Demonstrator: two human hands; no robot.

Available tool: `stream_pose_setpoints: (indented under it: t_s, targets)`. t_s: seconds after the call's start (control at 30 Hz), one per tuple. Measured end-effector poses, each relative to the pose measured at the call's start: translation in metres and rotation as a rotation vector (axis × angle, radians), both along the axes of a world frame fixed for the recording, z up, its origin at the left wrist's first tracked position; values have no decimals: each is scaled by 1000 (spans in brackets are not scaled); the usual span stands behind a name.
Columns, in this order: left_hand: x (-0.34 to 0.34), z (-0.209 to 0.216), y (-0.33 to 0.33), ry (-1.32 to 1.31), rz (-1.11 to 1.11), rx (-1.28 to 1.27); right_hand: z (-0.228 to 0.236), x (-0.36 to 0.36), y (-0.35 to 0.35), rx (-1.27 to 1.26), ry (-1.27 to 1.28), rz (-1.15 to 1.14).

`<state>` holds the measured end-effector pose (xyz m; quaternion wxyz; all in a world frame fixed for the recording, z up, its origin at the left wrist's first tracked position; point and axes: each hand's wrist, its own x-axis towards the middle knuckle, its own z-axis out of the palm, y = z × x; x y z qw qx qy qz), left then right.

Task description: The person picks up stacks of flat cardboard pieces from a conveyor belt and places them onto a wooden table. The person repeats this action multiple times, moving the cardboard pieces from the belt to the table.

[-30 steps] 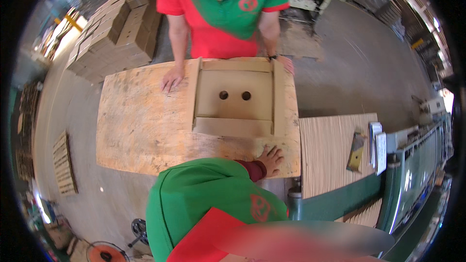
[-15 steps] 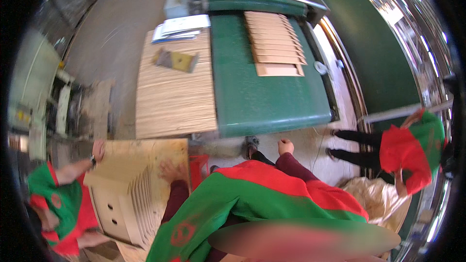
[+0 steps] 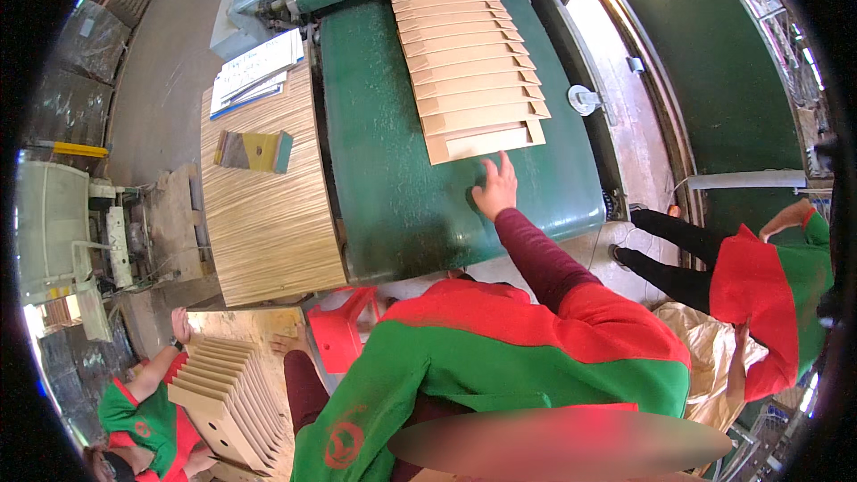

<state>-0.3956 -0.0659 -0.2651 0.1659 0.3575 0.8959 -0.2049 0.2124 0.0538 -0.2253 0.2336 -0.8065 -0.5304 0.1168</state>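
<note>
Overlapping flat brown cardboard boxes (image 3: 478,94) lie in a row on the green conveyor belt (image 3: 384,187). Just short of the nearest box hovers my right hand (image 3: 496,191), empty, with its fingers apart. My left hand (image 3: 287,342) rests on the wooden tabletop (image 3: 232,323) at the lower left, fingers stretched out and partly hidden by my sleeve. Beside it stands a row of folded cardboard pieces (image 3: 223,393); the front one has two round holes.
A co-worker (image 3: 147,415) is at the far side of the wooden table; another (image 3: 759,295) stands at right beside crumpled brown paper (image 3: 701,348). A stack of cardboard sheets (image 3: 259,223) bears papers (image 3: 259,71) and a tape-like block (image 3: 254,152). A red stool (image 3: 337,335) stands nearby.
My right hand has reached forward over the belt toward the nearest box, opening from a closed shape. My left hand stays on the wooden table. The view has shifted.
</note>
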Motion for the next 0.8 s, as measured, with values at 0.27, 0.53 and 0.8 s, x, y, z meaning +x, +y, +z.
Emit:
stream_pose_setpoints:
  t_s: [0.27, 0.53, 0.8]
  targets:
    - [-25, -11, -10, -4, 70, -130, -8, 28, 83, -355, -216, 218]
    - [-34, -28, -16, 54, 90, 28, 25, 60, 124, -184, -50, 229]
    - [-50, -49, -31, 169, -12, 149, 32, 69, 183, -542, -39, 135]
